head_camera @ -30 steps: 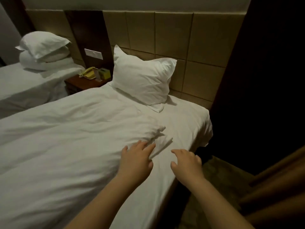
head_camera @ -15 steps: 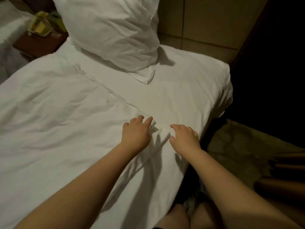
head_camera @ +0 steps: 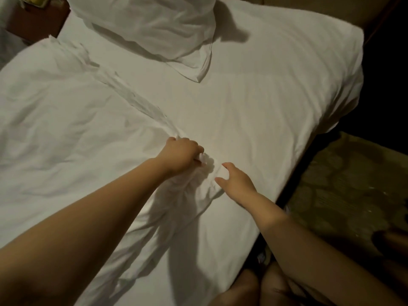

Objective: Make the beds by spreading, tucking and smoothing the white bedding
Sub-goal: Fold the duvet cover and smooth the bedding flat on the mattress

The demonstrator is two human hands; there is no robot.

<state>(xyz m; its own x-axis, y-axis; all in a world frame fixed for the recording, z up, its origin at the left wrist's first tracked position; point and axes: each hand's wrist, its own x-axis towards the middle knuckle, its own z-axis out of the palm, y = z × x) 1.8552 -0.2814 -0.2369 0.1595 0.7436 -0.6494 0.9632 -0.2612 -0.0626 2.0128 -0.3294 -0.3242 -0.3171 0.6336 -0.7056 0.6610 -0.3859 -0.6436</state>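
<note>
White-sheeted bed (head_camera: 265, 107), bearing a rumpled duvet (head_camera: 66, 129) across its left and near part, a pillow (head_camera: 150, 25) at the far end.

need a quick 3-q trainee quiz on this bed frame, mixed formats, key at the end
1. True or false: the left hand has a grip on a bunched corner of the duvet.
2. The right hand is: A) curled into an empty fist B) open, beside the bunched corner C) out of view.
3. Fill in: between the pillow and the duvet's top edge lies bare ___.
Key: 1 true; 2 B; 3 sheet.
</note>
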